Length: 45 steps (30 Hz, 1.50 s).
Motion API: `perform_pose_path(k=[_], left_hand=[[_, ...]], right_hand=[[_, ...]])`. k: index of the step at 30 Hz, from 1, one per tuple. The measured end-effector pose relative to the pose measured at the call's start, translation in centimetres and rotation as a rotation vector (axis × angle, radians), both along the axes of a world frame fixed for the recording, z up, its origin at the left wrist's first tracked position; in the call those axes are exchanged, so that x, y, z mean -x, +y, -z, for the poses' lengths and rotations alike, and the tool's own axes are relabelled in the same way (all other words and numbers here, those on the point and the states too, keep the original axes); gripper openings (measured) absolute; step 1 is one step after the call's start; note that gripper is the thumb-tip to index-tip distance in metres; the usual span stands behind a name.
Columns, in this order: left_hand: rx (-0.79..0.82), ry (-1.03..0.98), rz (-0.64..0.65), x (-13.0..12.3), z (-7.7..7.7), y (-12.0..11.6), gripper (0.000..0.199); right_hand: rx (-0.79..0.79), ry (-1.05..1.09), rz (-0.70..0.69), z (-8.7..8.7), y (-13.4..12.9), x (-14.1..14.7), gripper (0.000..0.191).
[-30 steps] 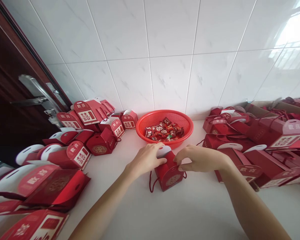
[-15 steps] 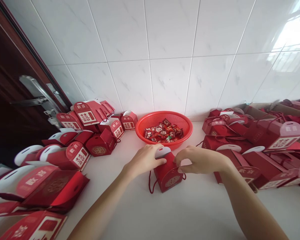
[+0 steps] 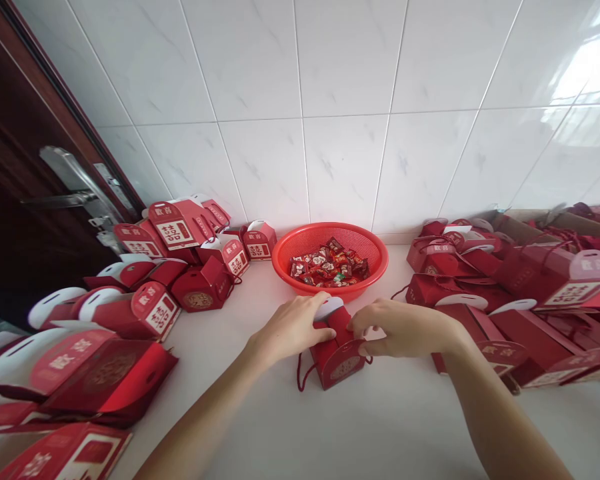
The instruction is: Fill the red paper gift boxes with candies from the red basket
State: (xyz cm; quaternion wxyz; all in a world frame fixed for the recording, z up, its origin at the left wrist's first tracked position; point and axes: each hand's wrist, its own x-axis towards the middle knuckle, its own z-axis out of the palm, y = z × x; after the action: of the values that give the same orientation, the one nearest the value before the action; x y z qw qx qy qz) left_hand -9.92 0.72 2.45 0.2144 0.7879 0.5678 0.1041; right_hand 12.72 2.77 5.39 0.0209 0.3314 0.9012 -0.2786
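A small red gift box (image 3: 343, 368) stands on the white table in front of me, its gold-patterned end towards me. A dark red cord handle (image 3: 304, 377) loops out at its left side. My left hand (image 3: 295, 327) grips the box from the left, thumb over the top, the other fingers hidden behind. From the right, my right hand (image 3: 400, 330) holds the box's right side near the top, fingers bent and thumb at the near flap. The rounded far flap (image 3: 333, 307) stands up, showing its pale inner face.
Behind the box, a red plastic basket (image 3: 380, 261) holds wrapped candies (image 3: 327, 263). Several red boxes (image 3: 203, 287) are piled on the left beside a dark door (image 3: 10, 167). More red boxes (image 3: 525, 333) lie stacked on the right. A tiled wall (image 3: 345, 167) rises behind.
The near patterned flap has risen a little on the box between my hands. Both hands keep their hold, with the right hand slightly lower. The view has shifted slightly.
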Motion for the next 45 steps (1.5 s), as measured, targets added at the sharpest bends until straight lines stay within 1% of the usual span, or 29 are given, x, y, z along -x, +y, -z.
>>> perform_pose_path(k=[3, 7, 10, 15, 20, 25, 32, 37, 42, 45], left_hand=[[0.009, 0.000, 0.005, -0.1, 0.0, 0.0, 0.036], [0.023, 0.023, 0.002, -0.1, -0.2, -0.1, 0.037], [0.031, 0.011, 0.018, 0.0, -0.4, -0.1, 0.044], [0.064, 0.000, 0.017, 0.2, -0.8, 0.0, 0.049], [0.054, -0.006, 0.019, 0.4, -0.8, 0.1, 0.055], [0.078, -0.003, 0.042, 0.6, -0.8, 0.2, 0.051], [0.083, -0.002, 0.064, 0.6, -1.0, 0.3, 0.052], [0.095, -0.007, 0.063, 0.7, -1.0, 0.3, 0.055], [0.108, -0.025, 0.081, 0.9, -1.0, 0.3, 0.065], [0.118, -0.014, 0.071, 0.9, -1.0, 0.3, 0.063]], right_hand=[[0.007, 0.004, 0.000, 0.1, 0.0, 0.0, 0.015], [0.015, 0.017, -0.008, 0.2, 0.1, -0.1, 0.015], [0.004, 0.021, -0.004, 0.3, 0.1, -0.1, 0.016], [0.020, 0.017, -0.012, 0.1, 0.2, -0.2, 0.017], [0.024, 0.035, -0.023, -0.1, 0.2, -0.3, 0.016], [0.007, 0.020, -0.007, 0.2, 0.3, -0.3, 0.019], [0.010, 0.004, 0.003, 0.2, 0.3, -0.2, 0.019], [-0.012, -0.023, 0.026, 0.0, 0.1, 0.0, 0.019], [-0.023, -0.039, 0.029, -0.2, 0.0, 0.0, 0.019], [-0.011, -0.046, 0.019, -0.2, 0.1, 0.0, 0.019]])
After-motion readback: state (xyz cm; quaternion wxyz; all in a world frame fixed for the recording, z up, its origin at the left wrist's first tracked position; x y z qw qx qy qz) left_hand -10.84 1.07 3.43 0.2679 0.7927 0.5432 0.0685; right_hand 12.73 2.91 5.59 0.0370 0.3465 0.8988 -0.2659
